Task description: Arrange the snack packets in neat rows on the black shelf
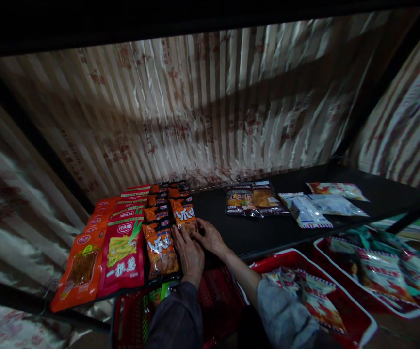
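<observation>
My left hand (190, 254) and my right hand (210, 237) are together at the near end of an orange and black snack bag (184, 213), the front one of its row on the black shelf. The left fingers press along its lower left edge, and the right thumb and fingers grip its lower right corner. Just left of my hands lies a matching snack bag (160, 247), with others overlapping behind it. Further left are a row of pink-red bags (122, 252) and a row of orange bags (82, 264).
On the black shelf (210, 220) lie brown snack bags (251, 198) and white-and-blue packets (306, 211). Below the front edge are a red basket (355, 317) and another basket (408, 312) with bags inside. Striped sheeting (210, 111) hangs behind, and dark posts frame the sides.
</observation>
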`<control>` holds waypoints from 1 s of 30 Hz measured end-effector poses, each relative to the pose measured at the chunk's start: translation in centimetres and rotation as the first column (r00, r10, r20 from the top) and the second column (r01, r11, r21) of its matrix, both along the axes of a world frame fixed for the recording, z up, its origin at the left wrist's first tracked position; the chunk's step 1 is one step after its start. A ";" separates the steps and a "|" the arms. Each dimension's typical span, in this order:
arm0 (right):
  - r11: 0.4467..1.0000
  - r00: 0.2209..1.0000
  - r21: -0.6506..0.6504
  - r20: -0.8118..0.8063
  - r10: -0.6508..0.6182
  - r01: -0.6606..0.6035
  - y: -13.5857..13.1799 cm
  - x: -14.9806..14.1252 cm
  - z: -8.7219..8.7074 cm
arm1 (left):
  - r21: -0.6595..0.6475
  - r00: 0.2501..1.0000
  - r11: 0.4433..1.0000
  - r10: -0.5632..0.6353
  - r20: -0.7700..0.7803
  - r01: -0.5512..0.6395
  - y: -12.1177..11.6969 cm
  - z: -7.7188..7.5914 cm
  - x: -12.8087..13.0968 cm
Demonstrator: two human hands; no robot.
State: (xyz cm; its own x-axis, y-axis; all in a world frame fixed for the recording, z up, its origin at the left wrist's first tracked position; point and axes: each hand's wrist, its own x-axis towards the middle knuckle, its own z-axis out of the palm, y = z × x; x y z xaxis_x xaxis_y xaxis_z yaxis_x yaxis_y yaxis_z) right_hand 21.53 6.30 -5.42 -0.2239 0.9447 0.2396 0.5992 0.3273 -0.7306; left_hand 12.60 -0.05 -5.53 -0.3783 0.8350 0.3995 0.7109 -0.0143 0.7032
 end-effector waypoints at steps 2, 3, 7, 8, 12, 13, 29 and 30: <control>1.000 0.997 -0.005 -0.081 0.009 -0.010 0.2 -0.2 -0.2 | 0.002 1.000 1.000 -0.006 -0.005 0.006 -0.1 0.0 0.1; 1.000 0.994 -0.004 -0.114 0.007 -0.007 0.3 -0.3 -0.3 | 0.000 1.000 1.000 -0.014 -0.012 0.014 -0.1 0.0 0.1; 1.000 0.985 -0.009 -0.172 -0.018 0.017 0.6 -0.7 -0.6 | -0.016 0.999 1.000 -0.020 -0.029 0.019 -0.1 -0.2 0.1; 1.000 0.984 -0.020 -0.174 -0.023 0.020 0.7 -0.8 -0.7 | -0.018 1.000 1.000 -0.017 -0.026 0.016 -0.1 -0.2 0.1; 0.998 0.978 -0.056 -0.205 -0.031 0.020 0.8 -1.0 -1.1 | -0.032 1.000 0.999 -0.015 -0.027 0.014 0.0 -0.3 0.1; 0.998 0.974 -0.058 -0.224 -0.028 0.015 0.8 -1.0 -1.2 | -0.037 0.999 0.999 -0.016 -0.033 0.015 0.0 -0.2 0.1; 0.950 0.839 -0.311 -0.518 -0.166 -0.004 4.3 -2.4 -0.7 | 0.015 0.989 0.999 0.044 -0.141 -0.042 0.1 -0.8 0.1; 0.946 0.829 -0.324 -0.535 -0.165 -0.020 4.6 -2.6 -0.4 | 0.020 0.990 0.999 0.046 -0.135 -0.043 0.1 -0.8 0.1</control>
